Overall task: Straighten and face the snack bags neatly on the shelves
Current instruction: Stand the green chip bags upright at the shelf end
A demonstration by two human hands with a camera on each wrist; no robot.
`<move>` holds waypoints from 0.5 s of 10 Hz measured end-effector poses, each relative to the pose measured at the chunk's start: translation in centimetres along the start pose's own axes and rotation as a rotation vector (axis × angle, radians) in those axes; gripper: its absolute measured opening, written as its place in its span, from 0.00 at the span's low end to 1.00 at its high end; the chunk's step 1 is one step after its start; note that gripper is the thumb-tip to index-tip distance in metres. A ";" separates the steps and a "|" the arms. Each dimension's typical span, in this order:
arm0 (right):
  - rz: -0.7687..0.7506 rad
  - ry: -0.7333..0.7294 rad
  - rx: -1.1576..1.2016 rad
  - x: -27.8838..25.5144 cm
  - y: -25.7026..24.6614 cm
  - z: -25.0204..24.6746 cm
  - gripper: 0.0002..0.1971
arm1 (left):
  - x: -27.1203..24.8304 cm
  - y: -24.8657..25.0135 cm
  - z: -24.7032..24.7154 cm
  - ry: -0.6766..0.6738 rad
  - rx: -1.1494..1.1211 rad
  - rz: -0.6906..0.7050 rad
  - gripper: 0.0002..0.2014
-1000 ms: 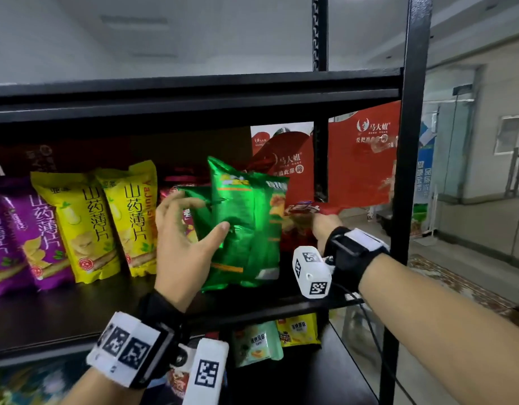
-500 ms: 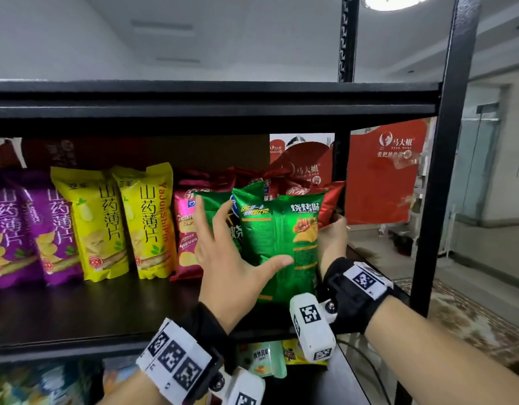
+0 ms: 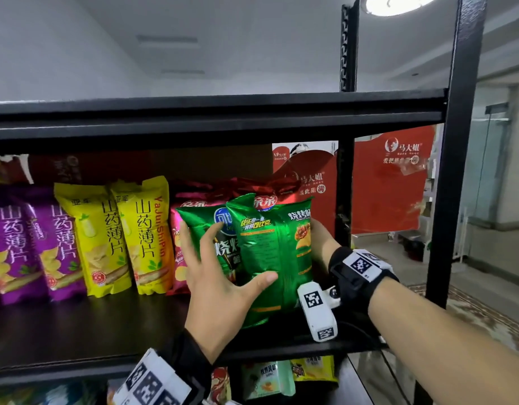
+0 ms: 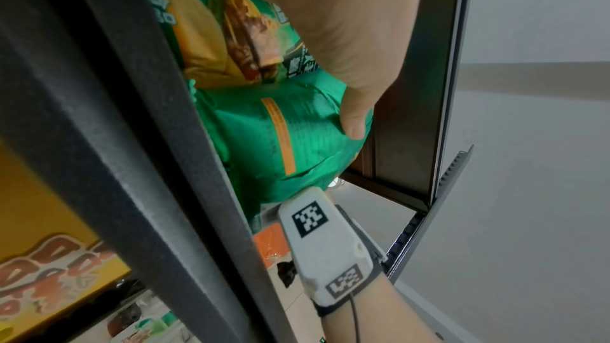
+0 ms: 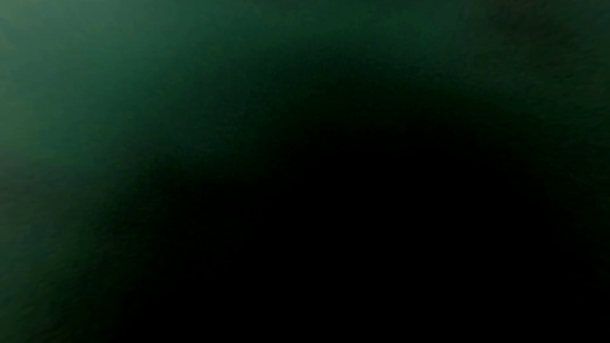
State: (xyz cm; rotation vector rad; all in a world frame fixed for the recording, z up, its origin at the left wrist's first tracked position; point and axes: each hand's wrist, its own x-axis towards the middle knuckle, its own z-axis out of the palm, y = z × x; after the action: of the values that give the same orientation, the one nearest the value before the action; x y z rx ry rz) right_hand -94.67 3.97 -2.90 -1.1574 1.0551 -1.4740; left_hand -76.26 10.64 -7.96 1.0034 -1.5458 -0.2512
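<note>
Green snack bags are what I have in hand: the front green bag (image 3: 277,258) stands upright near the right end of the middle shelf (image 3: 85,325), its printed side toward me, and a second green bag (image 3: 207,229) stands touching it, just beyond its left edge and a little behind. My left hand (image 3: 223,283) is spread wide over both, fingers straight against the second bag and the thumb pressed flat on the lower front of the front bag. From the left wrist view I see that thumb (image 4: 354,116) lying on the green foil, with nothing curled around the pack. My right hand (image 3: 321,238) sits against the right edge of the front bag, mostly hidden behind it, so I cannot tell how its fingers lie; the right wrist view is only dark green blur pressed close to foil.

Behind the green bags, red bags (image 3: 252,187) rise above their tops, and a pink bag (image 3: 176,247) shows just left of the second green one. Further left from the front bag stand two yellow bags (image 3: 118,238), upright and facing forward, then purple bags (image 3: 33,249) beyond them. Right of the front bag is the black upright post (image 3: 451,200) of the rack. Below it, on the lower shelf, more small packs (image 3: 267,378) are partly visible.
</note>
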 end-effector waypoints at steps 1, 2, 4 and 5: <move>0.018 0.019 -0.057 2.5 1.2 -0.8 0.14 | -0.1 0.2 0.2 0.027 0.000 0.010 0.57; 0.030 0.063 -0.153 2.3 1.4 -0.8 0.17 | -0.2 0.0 0.4 0.046 0.002 0.020 0.62; -0.141 0.367 -0.029 0.6 1.8 -2.4 0.28 | -0.2 -0.5 0.6 0.127 -0.046 0.042 0.66; -0.325 0.258 0.014 -2.3 1.2 -2.7 0.25 | 0.5 -1.0 -0.1 0.184 -0.158 -0.034 0.63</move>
State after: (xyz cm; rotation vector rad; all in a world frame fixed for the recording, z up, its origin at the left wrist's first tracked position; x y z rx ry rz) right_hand -96.87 6.23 -4.88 -1.1913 1.0600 -1.9237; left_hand -75.65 9.72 -8.23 0.9030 -1.3219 -0.2922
